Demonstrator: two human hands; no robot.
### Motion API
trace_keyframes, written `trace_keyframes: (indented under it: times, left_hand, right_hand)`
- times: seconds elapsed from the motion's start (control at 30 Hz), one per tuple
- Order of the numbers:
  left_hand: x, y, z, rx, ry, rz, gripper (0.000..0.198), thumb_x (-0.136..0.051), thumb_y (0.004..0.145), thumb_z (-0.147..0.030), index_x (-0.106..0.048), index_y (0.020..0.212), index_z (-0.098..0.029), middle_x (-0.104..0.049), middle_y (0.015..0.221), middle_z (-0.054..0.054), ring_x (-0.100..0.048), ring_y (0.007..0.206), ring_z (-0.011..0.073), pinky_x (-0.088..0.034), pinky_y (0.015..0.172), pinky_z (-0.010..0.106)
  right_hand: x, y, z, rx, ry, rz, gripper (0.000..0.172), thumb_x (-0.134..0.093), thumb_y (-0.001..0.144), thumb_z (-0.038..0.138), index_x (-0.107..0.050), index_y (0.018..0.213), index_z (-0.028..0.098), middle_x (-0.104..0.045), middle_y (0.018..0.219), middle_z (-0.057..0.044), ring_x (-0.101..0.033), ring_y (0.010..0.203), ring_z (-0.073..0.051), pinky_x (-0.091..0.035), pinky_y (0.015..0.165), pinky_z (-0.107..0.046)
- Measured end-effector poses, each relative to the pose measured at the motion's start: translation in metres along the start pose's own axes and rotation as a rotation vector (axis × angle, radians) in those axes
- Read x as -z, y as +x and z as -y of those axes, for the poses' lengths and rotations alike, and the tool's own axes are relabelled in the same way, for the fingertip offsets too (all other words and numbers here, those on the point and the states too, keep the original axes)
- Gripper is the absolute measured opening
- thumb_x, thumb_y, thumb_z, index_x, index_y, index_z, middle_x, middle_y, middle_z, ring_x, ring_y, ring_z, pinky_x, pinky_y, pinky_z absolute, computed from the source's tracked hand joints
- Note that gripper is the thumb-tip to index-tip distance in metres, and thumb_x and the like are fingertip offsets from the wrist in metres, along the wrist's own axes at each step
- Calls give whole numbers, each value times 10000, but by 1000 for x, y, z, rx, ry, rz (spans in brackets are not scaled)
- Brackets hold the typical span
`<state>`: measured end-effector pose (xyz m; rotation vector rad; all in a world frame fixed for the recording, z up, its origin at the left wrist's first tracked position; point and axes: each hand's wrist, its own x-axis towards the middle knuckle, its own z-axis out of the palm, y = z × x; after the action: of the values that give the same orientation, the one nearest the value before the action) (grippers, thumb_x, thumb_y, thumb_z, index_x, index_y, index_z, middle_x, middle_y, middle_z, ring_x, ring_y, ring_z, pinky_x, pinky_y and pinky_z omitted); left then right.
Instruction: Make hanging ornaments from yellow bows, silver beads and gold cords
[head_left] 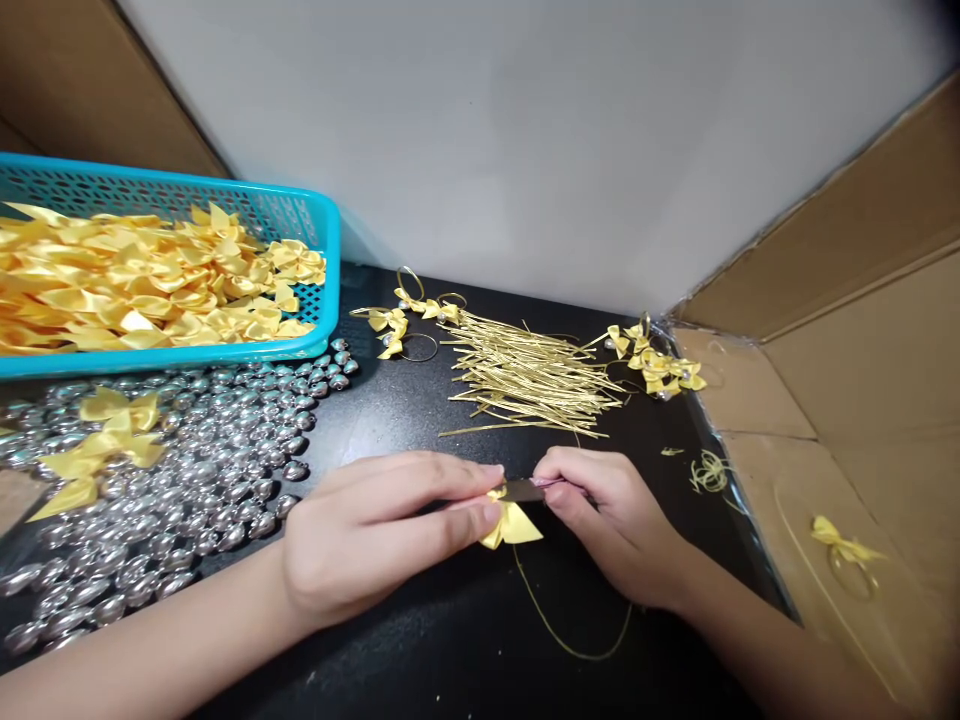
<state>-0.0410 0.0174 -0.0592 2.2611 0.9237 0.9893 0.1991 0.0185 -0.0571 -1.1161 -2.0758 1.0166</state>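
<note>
You are pinching the yellow ribbon bow [517,526] between your left fingers [442,535], apparently steadying it beside the flat blade-like tool [523,491] your right fingers [570,508] are gripping, gold cord [559,645] looping below both.

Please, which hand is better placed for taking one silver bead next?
Probably the left hand: the silver beads lie beside it, farther from the right hand, though it now holds the yellow bow.
</note>
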Motion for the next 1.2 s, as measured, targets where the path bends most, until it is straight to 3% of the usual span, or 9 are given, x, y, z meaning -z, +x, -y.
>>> trace_keyframes:
  times: [0.33, 0.5, 0.73, 0.87, 0.97, 1.03, 1.1, 1.2]
  left_hand:
    - [-3, 1, 3, -83, 44, -42, 112, -645, 888, -183, -749, 924, -203, -791, 983, 24, -759, 833, 149, -620, 809, 184]
    - [-5, 4, 2, -232, 99, -107, 120, -623, 899, -145, -733, 858, -166, -791, 952, 56, -757, 841, 150, -617, 806, 186]
    - [-1, 4, 0, -85, 20, -64, 99, -650, 880, -153, -743, 900, -184, -794, 955, 24, -756, 825, 134, -602, 837, 163]
    - [1, 1, 1, 28, -20, -13, 122, -673, 862, -191, -754, 935, -247, -796, 949, -4, -763, 797, 156, -629, 791, 202]
    - [-2, 4, 1, -43, -53, -104, 164, -677, 837, -114, -760, 899, -241, -797, 943, 8, -762, 798, 150, -624, 777, 195]
    - [-5, 8, 0, -81, -98, -166, 178, -672, 813, -63, -754, 841, -219, -801, 881, 9, -761, 776, 140, -615, 733, 167]
    - [-8, 13, -1, 32, -141, -194, 134, -690, 790, -76, -740, 772, -199, -793, 768, -2, -752, 674, 131, -600, 620, 141]
    - [-10, 19, -1, 380, -245, -149, 51, -734, 774, -189, -721, 727, -175, -771, 657, 3, -717, 530, 136, -558, 477, 146]
  right_hand:
    - [-2, 3, -1, 19, -14, -31, 226, -513, 947, 298, -571, 762, 183, -537, 640, 45, -466, 561, -73, -333, 537, -193]
    - [-3, 3, -1, 32, -19, -62, 235, -517, 943, 298, -573, 747, 181, -534, 625, 45, -464, 550, -72, -333, 535, -194]
    - [-4, 3, -2, -43, -41, -106, 304, -490, 954, 337, -546, 695, 187, -511, 593, 41, -459, 531, -89, -350, 530, -211]
    - [8, 11, -23, -163, -128, -240, 272, -435, 978, 394, -578, 860, 194, -621, 738, -12, -580, 657, -148, -429, 607, -247]
    - [17, 24, -47, -143, -330, -297, 192, -491, 953, 351, -572, 1013, 187, -669, 960, -87, -639, 845, -219, -475, 747, -320]
    - [21, 32, -61, -113, -446, -278, 165, -483, 958, 311, -577, 1010, 185, -648, 987, -108, -620, 879, -239, -476, 778, -354]
    - [22, 39, -68, -80, -546, -262, 169, -467, 966, 291, -593, 995, 181, -622, 986, -117, -588, 897, -251, -471, 789, -374]
    - [19, 43, -71, -85, -744, -266, 210, -464, 973, 298, -628, 996, 170, -596, 1021, -135, -533, 943, -281, -442, 809, -409]
